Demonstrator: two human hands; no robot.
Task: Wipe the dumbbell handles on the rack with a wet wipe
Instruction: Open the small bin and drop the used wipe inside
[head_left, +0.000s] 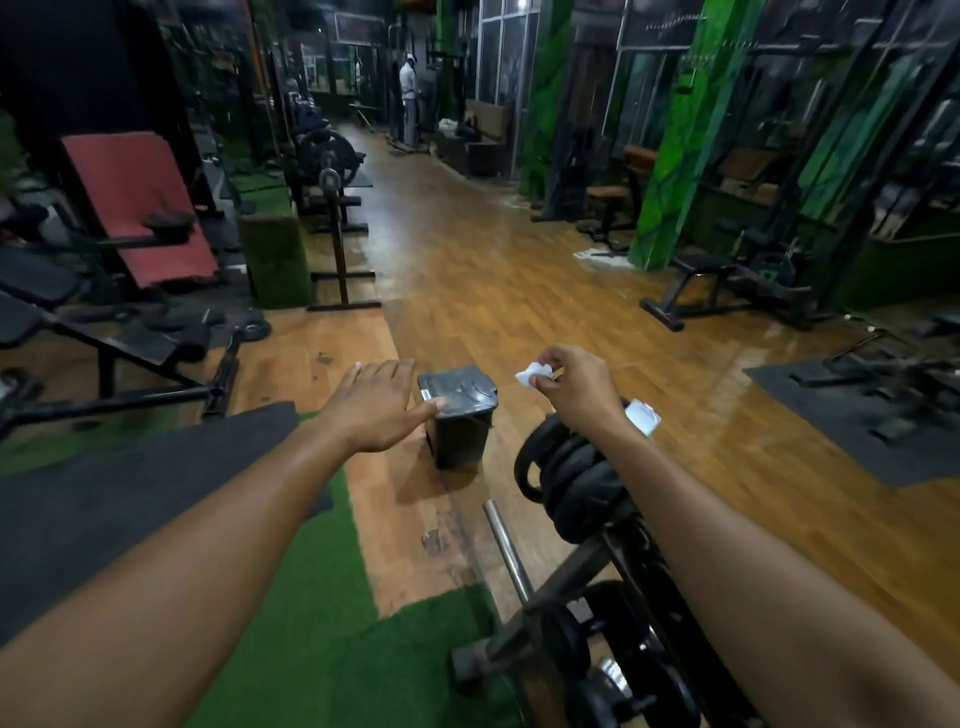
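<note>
The wipe is crumpled and pinched between thumb and fingers of the right hand, held in the air just beside the black bin, probably for throwing away. The left hand reaches to the bin lid, fingers straight, thumb touching its edge, likely to open it. The rack stands under the right arm.

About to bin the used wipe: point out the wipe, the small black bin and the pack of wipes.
wipe (533, 375), head view, crumpled middle, pinched by the right hand.
small black bin (460, 439), head view, front wall below the lid.
pack of wipes (643, 417), head view, visible corner behind the right wrist.
</note>
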